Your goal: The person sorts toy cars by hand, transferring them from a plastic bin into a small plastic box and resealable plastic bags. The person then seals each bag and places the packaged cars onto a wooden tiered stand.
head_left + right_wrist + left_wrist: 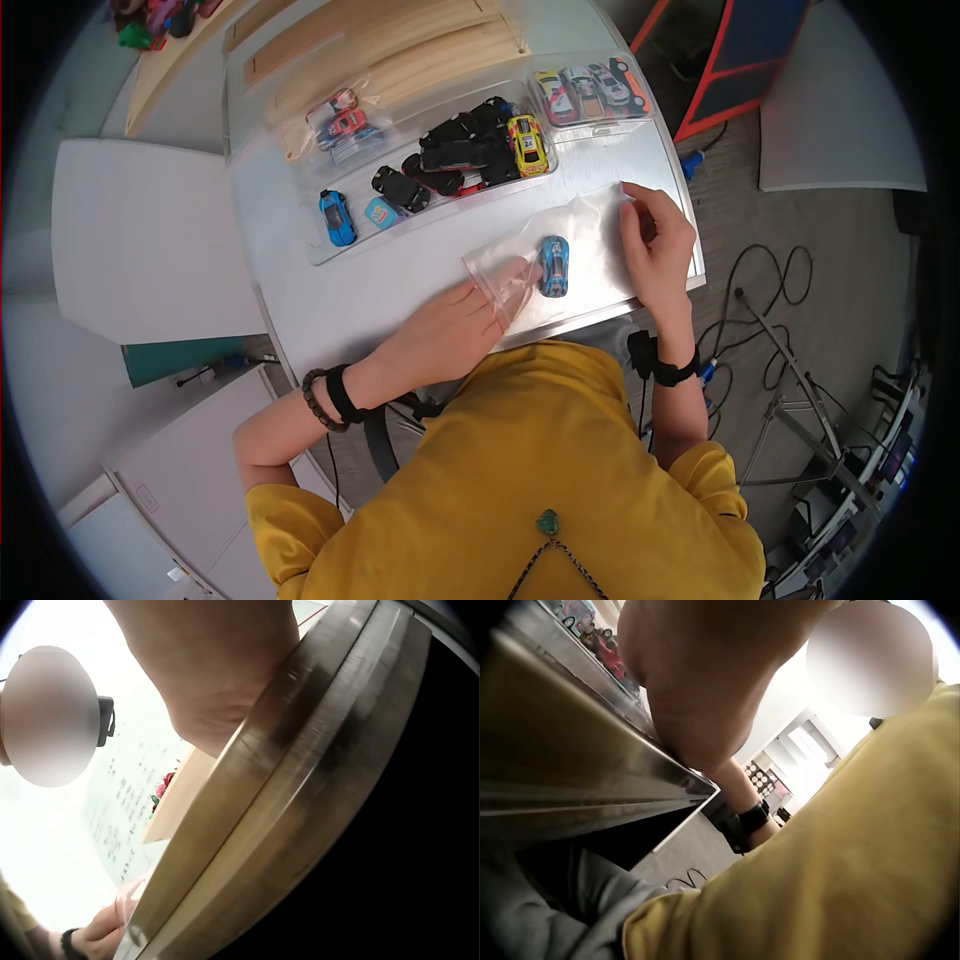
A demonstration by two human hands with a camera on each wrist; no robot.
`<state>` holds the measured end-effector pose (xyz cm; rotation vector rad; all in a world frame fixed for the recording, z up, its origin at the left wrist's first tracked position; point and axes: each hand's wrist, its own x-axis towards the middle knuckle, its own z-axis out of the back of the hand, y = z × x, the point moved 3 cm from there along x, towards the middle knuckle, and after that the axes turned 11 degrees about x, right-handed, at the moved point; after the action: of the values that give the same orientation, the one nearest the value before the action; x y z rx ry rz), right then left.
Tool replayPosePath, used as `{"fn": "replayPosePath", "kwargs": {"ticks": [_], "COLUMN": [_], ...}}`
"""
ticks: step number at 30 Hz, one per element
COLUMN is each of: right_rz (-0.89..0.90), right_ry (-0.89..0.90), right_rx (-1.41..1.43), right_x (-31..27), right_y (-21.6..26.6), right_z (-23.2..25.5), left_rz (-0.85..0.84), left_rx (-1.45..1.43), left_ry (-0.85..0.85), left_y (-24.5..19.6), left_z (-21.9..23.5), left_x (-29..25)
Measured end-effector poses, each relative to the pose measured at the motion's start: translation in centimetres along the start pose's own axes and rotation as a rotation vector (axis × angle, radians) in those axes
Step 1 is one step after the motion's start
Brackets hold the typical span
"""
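In the head view a blue toy car (554, 267) lies at a clear plastic bag (593, 230) spread near the table's front edge. The fingers of my left hand (450, 328) reach under the film at the bag's left end, their tips beside the car. My right hand (660, 245) pinches the bag's far right corner between thumb and curled fingers. The left wrist view shows the left hand (705, 682) at the table edge, its fingers hidden. In the right wrist view the right hand (214, 667) rests by the metal edge, fingers also out of sight.
Behind the bag a clear tray (318, 255) holds several black cars, a yellow car (527, 145) and a blue car (338, 218). A clear box (603, 127) with several cars stands at the back right, a bagged red car (347, 124) at the back left. Wooden pieces (400, 45) lie beyond.
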<state>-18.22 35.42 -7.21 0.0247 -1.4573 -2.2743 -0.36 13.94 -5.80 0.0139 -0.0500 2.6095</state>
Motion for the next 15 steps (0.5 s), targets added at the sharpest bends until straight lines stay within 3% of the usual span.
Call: {"fn": "replayPosePath", "kwargs": {"ticks": [7,15], "right_rz": [-0.139,-0.176], "right_ry": [-0.067,-0.071], "right_rx": [0.226,0.303], "right_x": [0.0,0.2], "right_y": [-1.8,-2.0], "right_z": [0.2,0.3], "left_rz": [-0.128,-0.042], "left_rx": [-0.135,-0.241], "left_ry": [0.072,0.019], "left_y": [1.7,1.1], "left_z": [-0.6,0.9], "left_x": [1.8,5.0]}}
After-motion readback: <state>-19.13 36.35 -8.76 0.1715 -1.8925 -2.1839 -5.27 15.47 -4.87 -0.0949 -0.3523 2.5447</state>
